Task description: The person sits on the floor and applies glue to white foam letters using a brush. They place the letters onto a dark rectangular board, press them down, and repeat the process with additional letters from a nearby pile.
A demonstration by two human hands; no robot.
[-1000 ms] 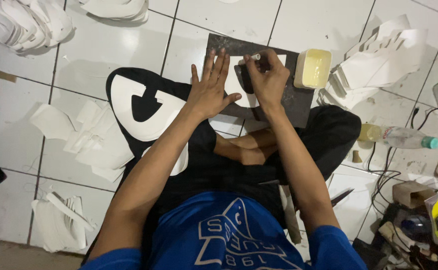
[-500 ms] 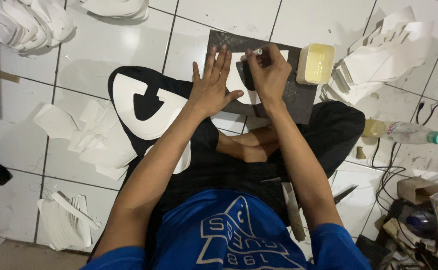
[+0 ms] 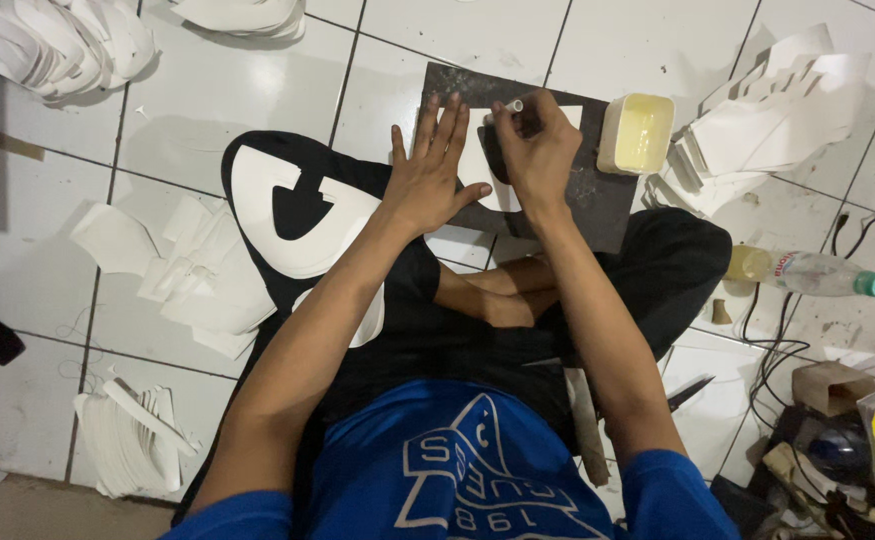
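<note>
Left hand (image 3: 435, 170) lies flat, fingers spread, pinning a white cut-out piece (image 3: 477, 165) onto the dark board (image 3: 597, 200) on the tiled floor (image 3: 207, 100). Right hand (image 3: 535, 150) is curled in a pinch around a slim white tool (image 3: 509, 107), probably a marker, its tip at the piece's upper edge. A pale yellow tub (image 3: 637, 135) sits just beside the board, with stacked white pieces (image 3: 767, 120) beyond it.
</note>
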